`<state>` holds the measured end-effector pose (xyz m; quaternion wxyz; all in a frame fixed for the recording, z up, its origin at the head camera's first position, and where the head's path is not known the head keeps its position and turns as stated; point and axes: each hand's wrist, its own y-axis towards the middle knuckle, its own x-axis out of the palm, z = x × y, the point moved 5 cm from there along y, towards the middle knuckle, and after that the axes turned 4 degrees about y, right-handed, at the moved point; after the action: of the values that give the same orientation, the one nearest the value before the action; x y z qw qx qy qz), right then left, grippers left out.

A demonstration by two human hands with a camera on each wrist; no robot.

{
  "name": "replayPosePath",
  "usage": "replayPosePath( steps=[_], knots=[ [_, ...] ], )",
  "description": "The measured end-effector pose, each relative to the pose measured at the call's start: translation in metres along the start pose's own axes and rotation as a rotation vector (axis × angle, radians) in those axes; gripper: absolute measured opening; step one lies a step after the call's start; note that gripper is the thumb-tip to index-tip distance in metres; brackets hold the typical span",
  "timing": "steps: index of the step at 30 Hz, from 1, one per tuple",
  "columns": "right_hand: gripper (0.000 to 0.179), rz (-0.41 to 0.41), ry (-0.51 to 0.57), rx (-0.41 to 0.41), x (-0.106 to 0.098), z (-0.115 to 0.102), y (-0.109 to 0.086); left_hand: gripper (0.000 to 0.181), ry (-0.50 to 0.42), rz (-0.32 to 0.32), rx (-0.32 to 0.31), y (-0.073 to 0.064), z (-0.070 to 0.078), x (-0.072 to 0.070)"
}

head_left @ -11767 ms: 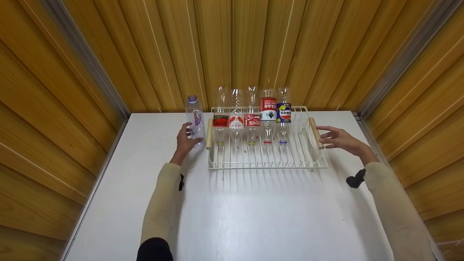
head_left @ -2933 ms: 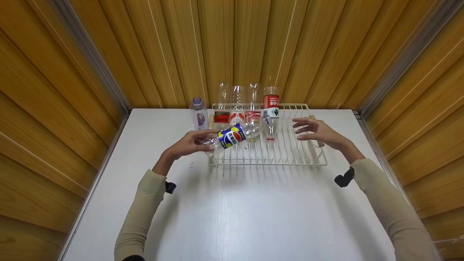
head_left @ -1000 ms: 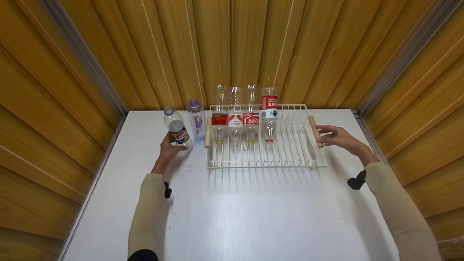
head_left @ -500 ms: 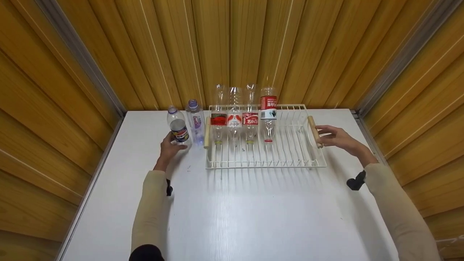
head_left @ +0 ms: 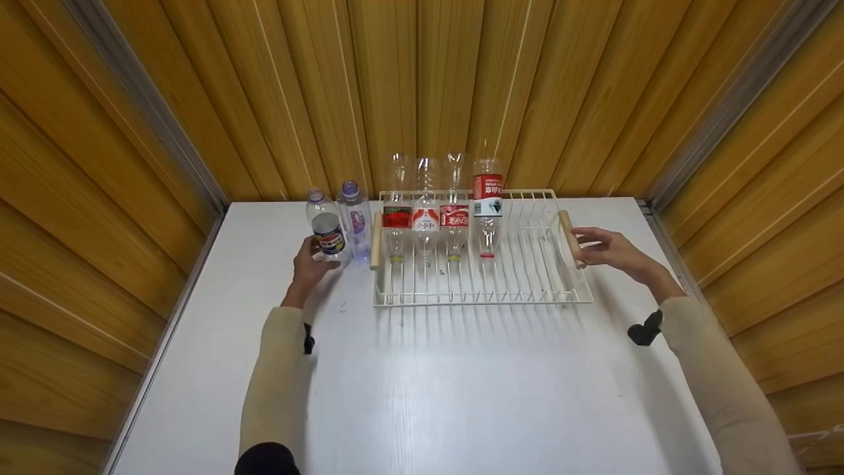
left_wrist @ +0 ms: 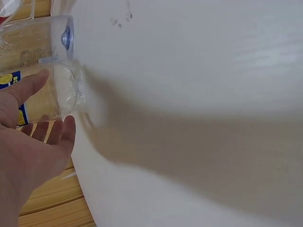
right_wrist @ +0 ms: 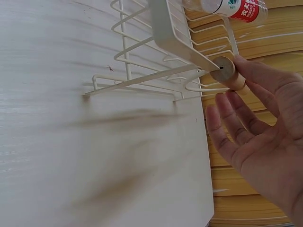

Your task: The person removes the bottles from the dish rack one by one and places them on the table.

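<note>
Left hand [head_left: 308, 269] grips the Pepsi [head_left: 327, 227], now moved left of the rack [head_left: 484, 304]; right hand [head_left: 616, 252] pinches the rack's handle [head_left: 569, 237]; four bottles [head_left: 488, 187] remain inside.

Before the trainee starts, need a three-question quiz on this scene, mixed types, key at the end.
1. How many bottles stand in the wire rack?
2. True or false: the blue-labelled bottle at the left hand is inside the rack.
3. What is the right hand touching?

Key:
1. Four, all neck down.
2. False; it is outside the rack, cap up.
3. The rack's wooden handle on the right side.
</note>
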<state>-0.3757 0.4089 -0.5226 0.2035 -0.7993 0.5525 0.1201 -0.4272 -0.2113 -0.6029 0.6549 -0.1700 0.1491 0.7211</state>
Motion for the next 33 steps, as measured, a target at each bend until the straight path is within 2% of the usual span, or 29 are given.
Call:
replayPosePath(
  steps=[5, 10, 15, 22, 27, 33],
  knots=[
    [0.069, -0.006, 0.002, -0.009, 0.000, -0.002, -0.002, 0.075, 0.030, -0.030, -0.011, -0.008, 0.002, -0.017],
    [0.069, -0.005, 0.005, -0.005, -0.003, 0.000, -0.006, 0.065, 0.065, -0.089, -0.008, -0.019, 0.001, -0.034],
    [0.070, -0.002, 0.013, 0.006, -0.005, 0.003, -0.011, 0.049, 0.086, -0.163, 0.016, -0.037, 0.001, -0.038],
    [0.068, -0.010, 0.021, -0.006, -0.003, 0.003, -0.016, 0.038, 0.038, -0.265, 0.052, -0.060, 0.017, -0.030],
    [0.066, -0.018, 0.026, -0.018, -0.001, 0.001, -0.018, 0.036, 0.037, -0.338, 0.093, -0.063, 0.024, -0.014],
    [0.067, -0.022, 0.017, -0.008, 0.002, -0.001, -0.016, 0.044, 0.020, -0.456, 0.124, -0.067, 0.049, 0.011]
  ],
)
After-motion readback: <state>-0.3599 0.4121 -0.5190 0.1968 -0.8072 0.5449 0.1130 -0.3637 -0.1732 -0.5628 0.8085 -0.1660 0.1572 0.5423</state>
